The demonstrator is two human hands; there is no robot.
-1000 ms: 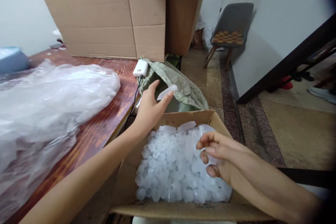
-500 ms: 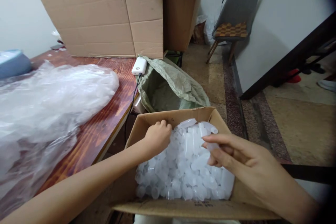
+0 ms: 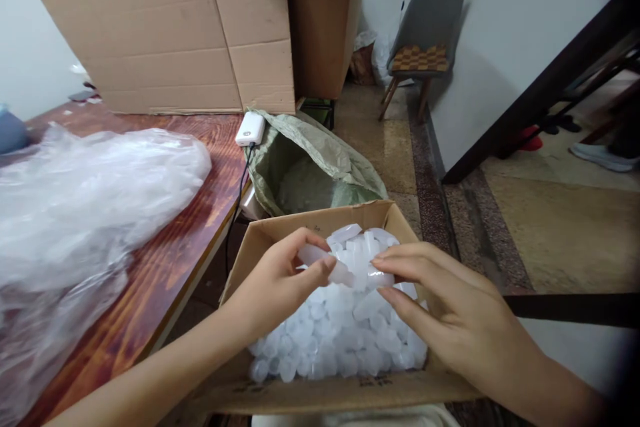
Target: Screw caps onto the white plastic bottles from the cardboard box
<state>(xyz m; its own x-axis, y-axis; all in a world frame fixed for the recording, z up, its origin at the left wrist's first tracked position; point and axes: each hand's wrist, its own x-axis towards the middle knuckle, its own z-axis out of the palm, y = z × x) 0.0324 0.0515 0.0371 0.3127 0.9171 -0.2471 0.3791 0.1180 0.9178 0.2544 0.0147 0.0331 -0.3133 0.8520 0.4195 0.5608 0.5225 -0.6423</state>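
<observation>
Both of my hands are over an open cardboard box [image 3: 300, 400] heaped with translucent white plastic pieces [image 3: 345, 340], small caps and longer tubes among them. Pinched between thumb and fingers of my left hand [image 3: 280, 280] is a frosted plastic tube [image 3: 343, 273], its narrower end pointing right. My right hand [image 3: 450, 307] grips a short clear plastic cap [image 3: 379, 277] at its fingertips. The cap and the tube's end are close together, with a small gap between them. My fingers cover part of each piece.
Behind the box stands an open green woven sack [image 3: 320, 153]. On the left is a wooden table [image 3: 175, 240] with a clear plastic bag [image 3: 100, 193] and a white power bank [image 3: 250, 129] with a black cable. A grey chair [image 3: 430, 27] stands further back.
My left hand has come up out of the pile and turned, now showing a tube in its fingers. The right hand, with its cap, has moved slightly left toward it. The view has shifted a little.
</observation>
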